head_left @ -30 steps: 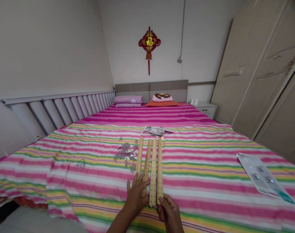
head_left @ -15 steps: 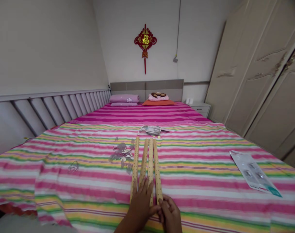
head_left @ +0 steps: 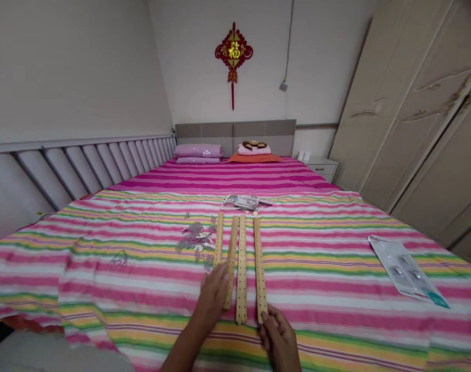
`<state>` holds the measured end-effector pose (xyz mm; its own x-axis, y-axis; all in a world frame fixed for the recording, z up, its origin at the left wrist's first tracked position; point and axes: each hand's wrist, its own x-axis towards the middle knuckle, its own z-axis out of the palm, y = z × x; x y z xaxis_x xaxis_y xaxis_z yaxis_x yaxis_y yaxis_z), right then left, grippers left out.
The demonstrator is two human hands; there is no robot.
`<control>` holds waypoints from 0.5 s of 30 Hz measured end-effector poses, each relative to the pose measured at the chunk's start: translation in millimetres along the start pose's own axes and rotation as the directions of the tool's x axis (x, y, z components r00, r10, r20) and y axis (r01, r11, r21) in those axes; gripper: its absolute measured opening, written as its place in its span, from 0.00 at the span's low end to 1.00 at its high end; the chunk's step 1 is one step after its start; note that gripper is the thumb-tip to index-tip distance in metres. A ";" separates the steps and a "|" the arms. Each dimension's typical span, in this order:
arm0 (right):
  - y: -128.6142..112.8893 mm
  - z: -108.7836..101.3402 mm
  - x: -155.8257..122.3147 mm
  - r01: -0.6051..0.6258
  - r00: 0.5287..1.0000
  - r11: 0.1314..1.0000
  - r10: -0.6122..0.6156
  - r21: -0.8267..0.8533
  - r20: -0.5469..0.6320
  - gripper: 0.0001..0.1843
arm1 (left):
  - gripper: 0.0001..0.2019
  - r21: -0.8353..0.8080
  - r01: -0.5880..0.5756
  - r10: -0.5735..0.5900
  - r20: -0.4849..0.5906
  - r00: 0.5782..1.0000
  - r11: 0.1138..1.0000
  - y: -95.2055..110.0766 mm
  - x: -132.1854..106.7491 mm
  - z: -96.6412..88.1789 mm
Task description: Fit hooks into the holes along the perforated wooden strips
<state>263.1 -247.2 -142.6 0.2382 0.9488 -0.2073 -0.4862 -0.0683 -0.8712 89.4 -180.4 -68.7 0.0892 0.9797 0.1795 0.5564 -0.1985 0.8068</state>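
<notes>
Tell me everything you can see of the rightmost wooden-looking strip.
The rightmost strip is long, narrow, straight and pale tan, apparently wood, with small dark dots, likely holes, along its length. It lies on the striped cloth, pointing away from the person, with a gap between it and the next strip to its left. The right hand grips its near end, the thumb covering part of it.

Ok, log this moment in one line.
right-hand grip: pinching near end of rightmost perforated wooden strip | left-hand grip: open, over leftmost perforated wooden strip, contact unclear | blister pack: right, on striped sheet
</notes>
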 end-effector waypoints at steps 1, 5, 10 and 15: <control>-0.2 -0.2 -0.6 0.002 1.000 1.000 -0.002 -0.004 -0.006 0.29 | 0.24 -0.055 0.025 -0.029 -0.075 0.997 0.998 -4.2 3.9 -6.8; 3.7 -0.3 -2.1 0.020 0.999 1.000 -0.020 -0.010 -0.025 0.34 | 0.23 0.018 -0.001 0.004 -0.128 0.992 1.000 -23.5 3.5 -15.0; 8.6 -3.4 0.8 0.015 1.000 1.000 -0.015 -0.026 -0.001 0.36 | 0.43 0.426 -0.254 0.176 0.214 0.961 0.868 -24.7 -17.5 9.4; 11.3 -3.3 2.9 0.026 1.000 1.000 -0.026 -0.011 -0.010 0.44 | 0.42 0.497 -0.401 0.203 0.405 0.892 0.769 -21.4 -16.9 32.2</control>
<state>261.2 -246.2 -154.6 0.2593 0.9471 -0.1893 -0.4705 -0.0473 -0.8811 102.6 -191.8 -107.1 0.5268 0.8446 0.0957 0.8032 -0.5315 0.2689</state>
